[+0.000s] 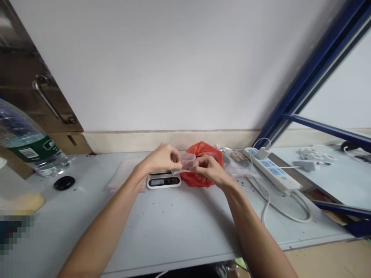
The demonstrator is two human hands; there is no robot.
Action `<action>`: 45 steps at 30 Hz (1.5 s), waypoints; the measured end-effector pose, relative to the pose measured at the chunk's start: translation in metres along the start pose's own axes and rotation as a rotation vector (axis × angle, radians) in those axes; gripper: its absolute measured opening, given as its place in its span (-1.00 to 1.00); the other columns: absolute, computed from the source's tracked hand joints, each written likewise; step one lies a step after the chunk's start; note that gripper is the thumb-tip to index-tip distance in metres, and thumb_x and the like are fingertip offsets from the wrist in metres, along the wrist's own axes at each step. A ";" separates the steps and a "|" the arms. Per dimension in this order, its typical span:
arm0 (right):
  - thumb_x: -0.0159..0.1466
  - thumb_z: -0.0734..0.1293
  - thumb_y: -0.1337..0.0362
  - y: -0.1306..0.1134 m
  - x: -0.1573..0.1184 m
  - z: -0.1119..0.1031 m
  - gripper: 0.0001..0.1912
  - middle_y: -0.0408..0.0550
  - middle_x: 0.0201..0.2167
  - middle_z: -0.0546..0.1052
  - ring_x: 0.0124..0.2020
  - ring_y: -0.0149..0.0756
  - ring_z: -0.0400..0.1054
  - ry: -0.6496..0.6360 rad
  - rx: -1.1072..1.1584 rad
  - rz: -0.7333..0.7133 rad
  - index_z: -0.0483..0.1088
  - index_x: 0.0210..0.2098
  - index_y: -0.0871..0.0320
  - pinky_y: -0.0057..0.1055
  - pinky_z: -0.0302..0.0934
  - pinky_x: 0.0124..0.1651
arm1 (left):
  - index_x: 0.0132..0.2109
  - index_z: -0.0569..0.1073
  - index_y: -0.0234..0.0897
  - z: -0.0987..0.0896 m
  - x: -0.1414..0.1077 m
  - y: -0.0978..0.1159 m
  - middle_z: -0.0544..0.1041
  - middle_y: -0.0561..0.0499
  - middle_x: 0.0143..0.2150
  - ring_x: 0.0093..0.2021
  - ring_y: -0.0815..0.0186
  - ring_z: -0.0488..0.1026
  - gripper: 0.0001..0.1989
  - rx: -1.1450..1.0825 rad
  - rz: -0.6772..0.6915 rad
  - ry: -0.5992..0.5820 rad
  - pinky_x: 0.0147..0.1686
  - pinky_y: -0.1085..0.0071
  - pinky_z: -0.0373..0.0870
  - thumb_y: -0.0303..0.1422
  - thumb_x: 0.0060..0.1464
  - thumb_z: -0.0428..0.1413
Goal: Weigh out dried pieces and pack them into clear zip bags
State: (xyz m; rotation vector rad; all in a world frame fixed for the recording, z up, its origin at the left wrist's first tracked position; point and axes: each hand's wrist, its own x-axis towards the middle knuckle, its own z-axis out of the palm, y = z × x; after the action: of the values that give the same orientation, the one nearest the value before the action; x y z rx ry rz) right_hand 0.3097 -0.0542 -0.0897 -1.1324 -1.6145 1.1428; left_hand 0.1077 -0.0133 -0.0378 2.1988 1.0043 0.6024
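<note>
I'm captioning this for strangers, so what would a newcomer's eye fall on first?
Probably the bright red plastic bag near the back of the table. In front of it, the left hand and right hand pinch a thin clear bag. At the left edge, the large green-labelled bottle also stands out.

Seemingly a workroom: digital scale (164, 182) by the left hand (163, 158); power strip (273, 170) and blue metal frame (310, 71) right of the right hand (211, 169).
</note>
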 end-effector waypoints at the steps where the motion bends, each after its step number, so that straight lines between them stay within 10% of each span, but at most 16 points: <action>1: 0.04 0.44 0.15 0.001 0.001 0.000 -0.65 -0.28 -0.70 0.23 -0.62 -0.47 0.10 0.079 -0.017 -0.042 0.20 -0.66 0.09 -0.46 0.02 -0.53 | -0.58 0.51 -0.28 -0.003 0.001 -0.002 0.42 0.11 -0.63 -0.54 0.38 0.32 -0.92 0.011 0.003 0.073 -0.53 0.47 0.18 -0.43 -0.23 0.13; 5: 0.02 0.36 0.25 0.003 0.006 0.004 -0.84 -0.11 -0.40 0.41 -0.42 -0.36 0.26 0.422 -0.103 -0.295 0.26 -0.56 0.09 -0.44 0.16 -0.44 | -0.58 0.51 -0.29 -0.008 0.002 -0.006 0.44 0.11 -0.64 -0.54 0.38 0.37 -0.90 0.089 0.048 0.273 -0.50 0.48 0.21 -0.48 -0.19 0.13; 8: 0.08 0.27 0.27 0.002 0.007 0.009 -0.87 0.05 -0.10 0.49 -0.24 -0.25 0.38 0.359 -0.221 -0.314 0.44 -0.52 0.11 -0.39 0.27 -0.34 | -0.53 0.54 -0.29 0.003 0.002 0.001 0.47 0.11 -0.62 -0.54 0.39 0.37 -0.87 0.192 0.137 0.255 -0.47 0.47 0.24 -0.50 -0.12 0.12; 12: 0.13 0.33 0.21 -0.004 0.002 0.010 -0.80 -0.06 -0.37 0.52 -0.35 -0.26 0.39 0.240 -0.299 -0.203 0.56 -0.33 0.13 -0.33 0.33 -0.25 | -0.45 0.56 -0.25 0.016 0.001 0.014 0.56 0.06 -0.50 -0.47 0.35 0.43 -0.83 0.253 0.280 0.201 -0.40 0.43 0.30 -0.45 0.04 0.10; 17: 0.07 0.51 0.10 -0.009 -0.005 0.001 -0.09 -0.01 -0.03 0.55 -0.20 -0.21 0.50 0.143 -0.012 -0.147 0.18 0.36 0.00 -0.24 0.41 -0.07 | -0.06 0.59 -0.22 0.007 0.007 0.003 0.64 -0.09 -0.03 0.01 0.13 0.53 -0.73 0.091 0.159 0.488 -0.01 0.27 0.43 -0.26 0.19 0.08; 20: 0.05 0.54 0.02 -0.010 -0.006 -0.003 0.06 0.09 0.11 0.51 -0.07 -0.11 0.51 0.174 0.078 -0.182 0.03 0.43 -0.02 -0.16 0.41 0.03 | 0.19 0.46 -0.23 0.003 0.011 -0.013 0.59 -0.12 0.10 0.10 0.10 0.51 -0.54 -0.247 -0.055 0.382 0.04 0.22 0.46 -0.19 0.19 0.12; 23: 0.03 0.55 0.03 -0.010 -0.007 -0.010 -0.02 0.06 0.04 0.56 -0.09 -0.09 0.52 0.181 0.021 -0.197 0.17 0.37 0.00 -0.15 0.43 0.00 | 0.18 0.47 -0.29 0.006 0.016 -0.021 0.65 -0.12 -0.05 -0.07 0.16 0.59 -0.46 -0.609 -0.158 0.239 -0.01 0.26 0.50 -0.19 0.08 0.25; 27: 0.06 0.46 0.12 -0.008 -0.008 -0.026 -0.70 0.03 0.00 0.58 -0.16 -0.15 0.50 0.362 -0.146 -0.226 0.58 -0.22 0.08 -0.27 0.41 -0.15 | -0.04 0.55 -0.32 0.008 0.024 -0.018 0.67 -0.04 -0.22 -0.20 0.27 0.60 -0.54 -0.810 -0.195 0.402 -0.06 0.34 0.50 -0.31 -0.13 0.38; 31: 0.05 0.32 0.22 -0.001 -0.005 -0.038 -0.76 0.10 -0.17 0.62 -0.12 -0.07 0.48 0.791 -0.160 -0.167 0.33 -0.71 0.08 -0.24 0.37 -0.16 | -0.12 0.55 -0.31 0.004 0.036 -0.007 0.66 -0.03 -0.24 -0.24 0.27 0.60 -0.59 -0.796 -0.216 0.472 -0.13 0.34 0.52 -0.35 -0.17 0.39; 35: 0.04 0.30 0.23 0.005 -0.001 -0.041 -0.73 0.06 -0.34 0.62 -0.19 -0.06 0.48 0.963 -0.179 -0.120 0.24 -0.75 0.03 -0.15 0.34 -0.03 | -0.18 0.60 -0.30 0.002 0.055 0.004 0.66 -0.01 -0.32 -0.28 0.24 0.59 -0.67 -0.655 -0.165 0.455 -0.17 0.31 0.52 -0.28 -0.14 0.37; 45: 0.09 0.35 -0.04 0.010 0.001 -0.039 -0.70 0.04 -0.29 0.60 -0.31 -0.13 0.46 0.826 -0.202 -0.135 0.45 -0.39 0.07 -0.23 0.34 -0.23 | -0.23 0.68 -0.29 -0.004 0.073 0.046 0.69 -0.10 -0.15 -0.05 0.13 0.58 -0.83 -0.177 0.127 0.462 0.11 0.20 0.41 -0.30 0.05 0.29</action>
State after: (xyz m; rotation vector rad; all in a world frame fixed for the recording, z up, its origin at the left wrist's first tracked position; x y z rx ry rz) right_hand 0.3483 -0.0436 -0.0897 -1.3579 -1.1290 0.3284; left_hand 0.1720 0.0227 0.0079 2.0182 0.9915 1.2503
